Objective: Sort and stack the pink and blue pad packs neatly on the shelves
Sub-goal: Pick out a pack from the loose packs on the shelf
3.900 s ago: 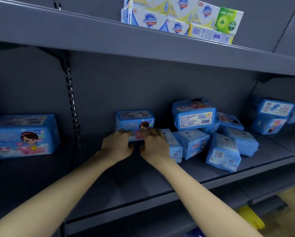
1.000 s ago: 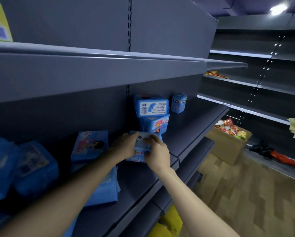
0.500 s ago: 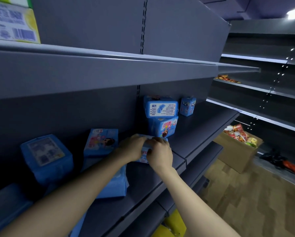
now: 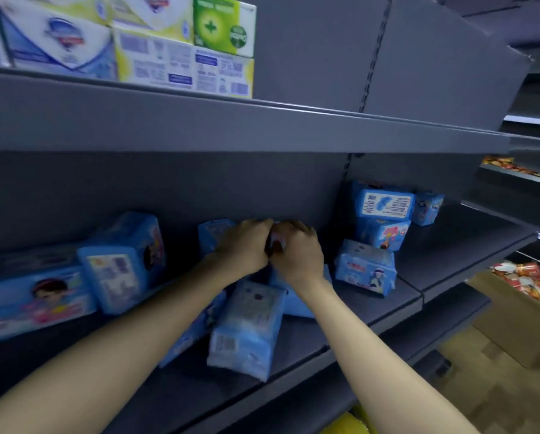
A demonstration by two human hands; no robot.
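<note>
My left hand (image 4: 245, 247) and my right hand (image 4: 296, 250) are pressed together around a blue pad pack (image 4: 276, 242), almost hidden by my fingers, above the middle shelf (image 4: 293, 355). Behind my left hand stands another blue pack (image 4: 210, 234). Below my hands a blue pack (image 4: 246, 330) lies tilted near the shelf's front. To the left are an upright blue pack (image 4: 124, 261) and a wide one with a cartoon girl (image 4: 33, 303). On the right one pack (image 4: 367, 267) lies flat, and two packs (image 4: 384, 214) are stacked at the back.
Soap boxes (image 4: 130, 42) fill the upper shelf at top left. A small blue pack (image 4: 426, 208) stands on the right shelf section. A cardboard box (image 4: 519, 308) of snack packets sits on the wooden floor at right. Something yellow (image 4: 343, 426) shows below the shelf.
The view has swung left and closer to the shelf. Both hands carried the blue pack left and higher, towards the shelf's back wall; a flat pack lies where they were.
</note>
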